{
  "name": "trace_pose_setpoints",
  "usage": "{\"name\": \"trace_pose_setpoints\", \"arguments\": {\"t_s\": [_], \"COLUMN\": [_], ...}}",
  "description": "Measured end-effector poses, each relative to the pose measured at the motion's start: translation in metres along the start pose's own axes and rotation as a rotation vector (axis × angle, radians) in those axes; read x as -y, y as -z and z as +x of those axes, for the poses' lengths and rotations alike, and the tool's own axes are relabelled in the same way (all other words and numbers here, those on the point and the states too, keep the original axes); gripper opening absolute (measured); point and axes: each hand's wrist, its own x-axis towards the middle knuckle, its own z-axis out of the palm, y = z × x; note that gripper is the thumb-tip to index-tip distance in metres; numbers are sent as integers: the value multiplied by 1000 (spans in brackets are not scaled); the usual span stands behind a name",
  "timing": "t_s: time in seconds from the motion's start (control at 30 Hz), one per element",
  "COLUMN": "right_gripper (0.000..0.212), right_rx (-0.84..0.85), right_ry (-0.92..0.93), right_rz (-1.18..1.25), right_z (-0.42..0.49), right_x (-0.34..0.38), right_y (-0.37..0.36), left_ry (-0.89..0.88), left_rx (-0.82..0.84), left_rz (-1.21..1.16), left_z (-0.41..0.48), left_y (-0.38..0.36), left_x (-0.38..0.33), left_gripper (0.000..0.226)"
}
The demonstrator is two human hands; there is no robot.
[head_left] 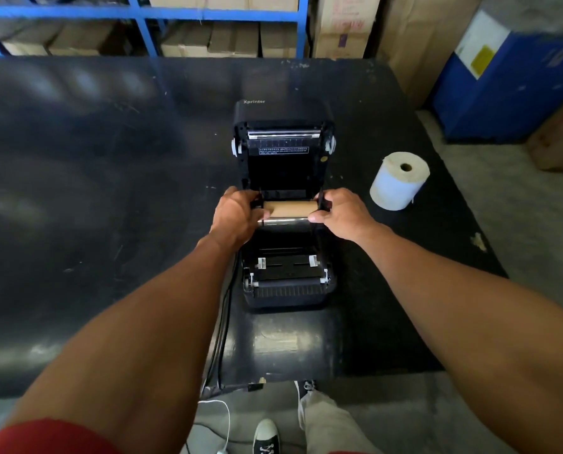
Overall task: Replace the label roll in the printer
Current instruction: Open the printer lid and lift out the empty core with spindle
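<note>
A black plastic label printer [286,283] sits on a dark, scuffed table [93,191] with its lid swung up and back. Above its open bay, the left hand [236,215] and the right hand [340,213] grip the two ends of a bare brown cardboard core [290,208] on a holder, with a thin metal rod just below it. A full white label roll [399,180] stands on end on the table, right of the printer and apart from it.
</note>
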Motion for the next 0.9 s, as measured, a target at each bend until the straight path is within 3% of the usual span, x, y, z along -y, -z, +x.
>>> {"name": "trace_pose_setpoints", "arguments": {"t_s": [0.37, 0.5, 0.67, 0.9], "right_gripper": [7, 11, 28, 23], "right_rx": [5, 13, -34, -10], "right_ry": [-62, -132, -210, -359], "right_rz": [428, 622, 678, 749], "right_z": [-62, -90, -113, -122], "right_x": [24, 16, -11, -54], "right_y": [39, 45, 50, 54], "left_ry": [31, 115, 131, 215], "left_rx": [6, 63, 123, 176], "left_rz": [-344, -634, -760, -836], "left_z": [-43, -59, -81, -97], "left_y": [27, 17, -10, -59], "left_x": [-40, -61, -83, -101], "left_gripper": [36, 33, 42, 38]}}
